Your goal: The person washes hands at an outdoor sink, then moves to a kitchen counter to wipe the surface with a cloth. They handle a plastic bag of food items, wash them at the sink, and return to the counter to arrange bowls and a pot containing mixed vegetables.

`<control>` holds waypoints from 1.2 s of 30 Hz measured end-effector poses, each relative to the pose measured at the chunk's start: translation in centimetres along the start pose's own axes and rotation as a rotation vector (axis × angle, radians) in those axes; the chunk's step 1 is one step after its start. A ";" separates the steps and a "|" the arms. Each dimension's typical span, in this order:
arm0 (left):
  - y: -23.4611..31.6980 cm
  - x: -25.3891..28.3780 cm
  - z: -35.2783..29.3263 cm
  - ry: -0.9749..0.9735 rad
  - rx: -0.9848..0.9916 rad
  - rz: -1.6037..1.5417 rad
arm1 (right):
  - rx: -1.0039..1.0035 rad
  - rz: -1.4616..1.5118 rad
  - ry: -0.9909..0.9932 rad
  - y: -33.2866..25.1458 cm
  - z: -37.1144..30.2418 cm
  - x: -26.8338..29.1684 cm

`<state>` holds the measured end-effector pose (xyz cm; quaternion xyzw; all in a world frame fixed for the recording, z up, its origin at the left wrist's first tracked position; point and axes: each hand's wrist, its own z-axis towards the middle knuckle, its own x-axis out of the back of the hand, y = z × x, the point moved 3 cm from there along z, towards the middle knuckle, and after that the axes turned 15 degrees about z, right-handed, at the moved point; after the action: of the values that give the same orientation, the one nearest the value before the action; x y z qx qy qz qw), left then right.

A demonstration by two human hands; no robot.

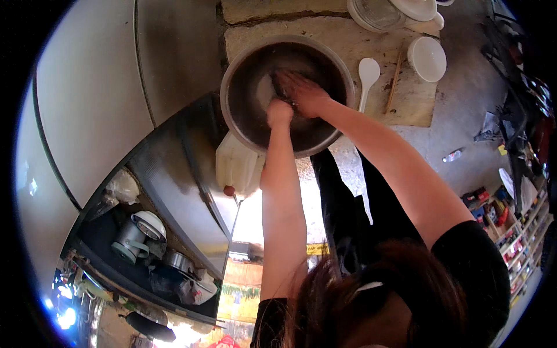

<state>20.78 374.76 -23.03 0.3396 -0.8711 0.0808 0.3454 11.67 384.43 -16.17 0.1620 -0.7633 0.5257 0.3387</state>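
Both my hands are inside a wide metal basin (228, 95) that sits on the near left part of a worn wooden surface (325, 29). My left hand (280, 111) is closed, its fingers curled against something dark and hard to make out. Beside it, my right hand (303, 93) lies with fingers stretched out over the same dark patch. A pale round area shows in the basin just left of the hands. Shadow hides what lies under my fingers.
Right of the basin lie a white spoon (369, 72), thin wooden sticks (395, 81) and a white bowl (427, 60). Behind them stands a clear container (377, 14). A pale jug (235, 165) stands below the basin's left side. Lower left, an open cabinet holds a kettle (129, 240).
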 end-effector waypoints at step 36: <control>-3.8 10.4 -18.7 -0.564 0.057 -1.262 | -0.020 0.096 0.014 -1.3 -0.7 -1.3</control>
<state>27.95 373.35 -2.60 0.7986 -0.5609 -0.2042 0.0777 13.68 384.38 -16.03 0.1182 -0.7728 0.5350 0.3202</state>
